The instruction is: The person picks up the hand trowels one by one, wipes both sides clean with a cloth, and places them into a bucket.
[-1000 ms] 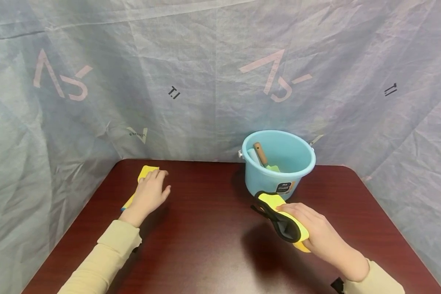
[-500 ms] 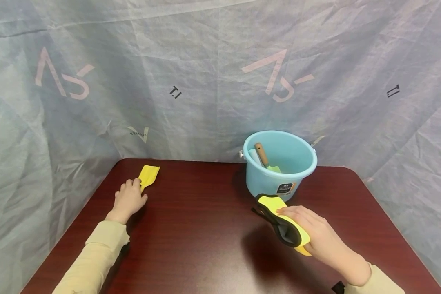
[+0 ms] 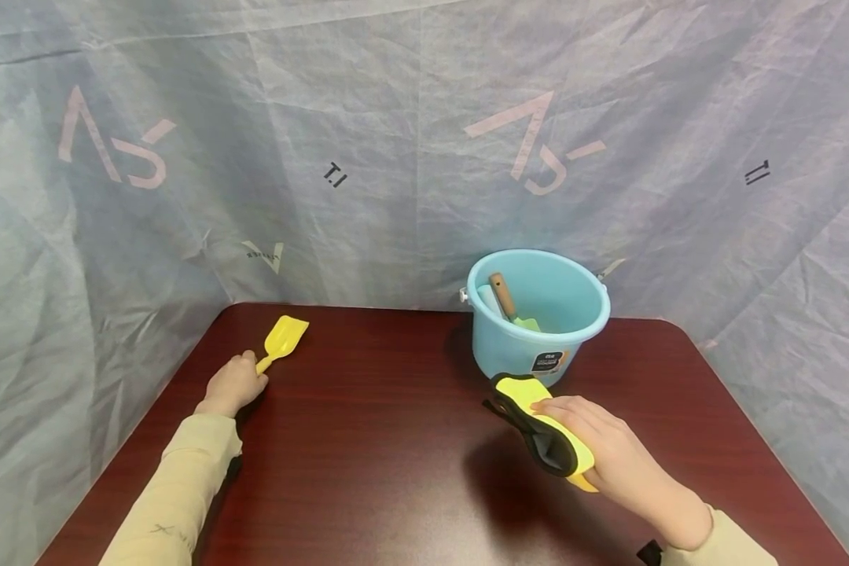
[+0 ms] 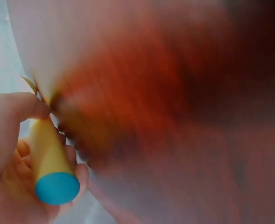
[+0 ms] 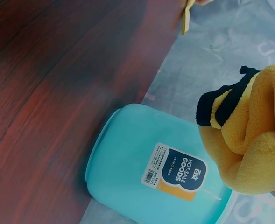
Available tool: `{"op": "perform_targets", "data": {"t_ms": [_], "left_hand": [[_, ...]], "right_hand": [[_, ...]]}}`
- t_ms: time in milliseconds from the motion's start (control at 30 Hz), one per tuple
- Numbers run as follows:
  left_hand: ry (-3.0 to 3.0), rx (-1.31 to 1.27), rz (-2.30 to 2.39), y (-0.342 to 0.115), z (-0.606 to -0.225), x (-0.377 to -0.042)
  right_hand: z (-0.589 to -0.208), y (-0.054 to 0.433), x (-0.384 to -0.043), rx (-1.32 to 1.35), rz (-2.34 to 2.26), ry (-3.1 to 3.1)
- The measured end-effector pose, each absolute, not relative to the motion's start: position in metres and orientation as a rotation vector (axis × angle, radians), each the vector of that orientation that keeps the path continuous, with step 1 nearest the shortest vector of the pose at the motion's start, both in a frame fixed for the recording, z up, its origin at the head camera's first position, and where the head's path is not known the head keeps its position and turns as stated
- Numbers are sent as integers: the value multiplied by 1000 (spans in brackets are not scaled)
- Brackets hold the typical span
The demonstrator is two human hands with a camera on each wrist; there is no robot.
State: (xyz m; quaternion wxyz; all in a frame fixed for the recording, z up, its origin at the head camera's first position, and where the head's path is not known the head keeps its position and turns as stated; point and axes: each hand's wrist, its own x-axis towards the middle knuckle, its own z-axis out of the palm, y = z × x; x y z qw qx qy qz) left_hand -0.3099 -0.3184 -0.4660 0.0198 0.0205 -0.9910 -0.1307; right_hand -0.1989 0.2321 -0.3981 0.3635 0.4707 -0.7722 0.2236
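Observation:
My left hand (image 3: 232,383) grips a small yellow shovel (image 3: 285,336) by its handle at the table's left side. Its blade points away and slightly right. The left wrist view shows the round handle (image 4: 51,149) with a blue end, fingers curled around it and thumb on top. My right hand (image 3: 611,448) holds a bunched, plush yellow mitt-like cloth (image 5: 249,130) with black edging, above the table in front of the light blue bucket (image 3: 502,350). In the head view the cloth overlaps the bucket's lower front.
Inside the bucket lean a wooden-handled tool (image 3: 502,295) with a light green end and a pale blue item (image 3: 488,300). The dark red-brown table (image 3: 368,424) meets a grey cloth backdrop (image 3: 368,236) at the back and sides.
My left hand has moved back toward me and left, from over the shovel's blade to its handle, and has taken hold of it. The right hand stays nearly still with the yellow cloth.

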Motion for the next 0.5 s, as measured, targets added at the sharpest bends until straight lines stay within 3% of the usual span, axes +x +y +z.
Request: {"op": "perform_targets", "data": {"t_ms": [500], "left_hand": [[-3261,88,-285,-318,-453,-318]], "right_hand": [[-399,236,-199,1189,542,-2040]]}}
